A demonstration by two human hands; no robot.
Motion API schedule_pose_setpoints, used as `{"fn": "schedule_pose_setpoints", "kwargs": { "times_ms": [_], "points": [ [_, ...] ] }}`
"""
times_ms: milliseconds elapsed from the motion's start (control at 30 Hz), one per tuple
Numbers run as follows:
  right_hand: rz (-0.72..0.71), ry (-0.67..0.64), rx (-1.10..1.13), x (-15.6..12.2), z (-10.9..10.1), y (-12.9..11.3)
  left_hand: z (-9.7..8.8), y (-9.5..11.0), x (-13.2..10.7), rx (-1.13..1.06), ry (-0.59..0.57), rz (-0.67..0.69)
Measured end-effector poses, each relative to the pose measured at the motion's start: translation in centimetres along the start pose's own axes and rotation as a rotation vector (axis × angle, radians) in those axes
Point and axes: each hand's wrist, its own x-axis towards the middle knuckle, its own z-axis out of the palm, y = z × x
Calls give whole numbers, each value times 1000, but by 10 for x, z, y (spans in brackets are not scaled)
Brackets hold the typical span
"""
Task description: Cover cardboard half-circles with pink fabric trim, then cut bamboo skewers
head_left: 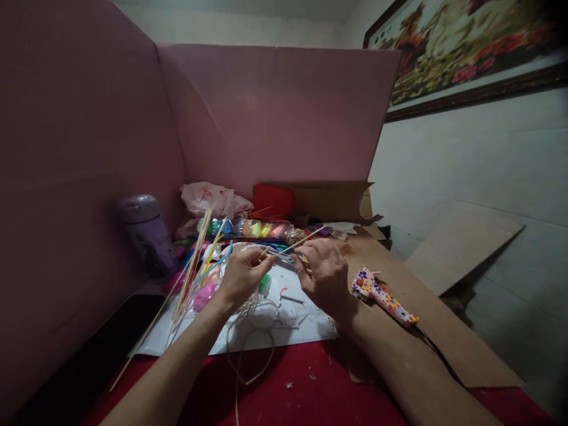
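My left hand (243, 273) is closed in a pinch on one end of a thin wooden stick (296, 242) that slants up to the right. My right hand (326, 272) is curled over the same stick near its middle, fingers closed; a small striped piece shows under its fingers. Both hands hover over a white sheet (306, 322) on the red table (310, 396). A loose length of jute twine (248, 349) trails from under my left wrist toward the table's front edge.
A bundle of sticks and coloured straws (195, 272) lies at the left. A flower-patterned glue gun (382, 296) rests on brown cardboard (444, 331) at the right. A purple flask (148, 234), a clay tray (248, 228) and pink foam boards (275, 112) stand behind.
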Motion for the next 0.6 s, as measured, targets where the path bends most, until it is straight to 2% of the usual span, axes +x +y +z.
{"fn": "schedule_pose_setpoints", "kwargs": {
  "times_ms": [67, 233, 433, 600],
  "points": [
    [-100, 38, 28, 1, -1, -1, -1, 3, -2, 217, -26, 90],
    [-199, -67, 29, 0, 4, 5, 0, 9, -5, 657, -12, 227],
    [-195, -111, 32, -2, 8, 9, 3, 10, -7, 795, -3, 259],
    [-162, -154, 85, -2, 11, 10, 3, 11, -9, 854, 3, 221]
  ]
}}
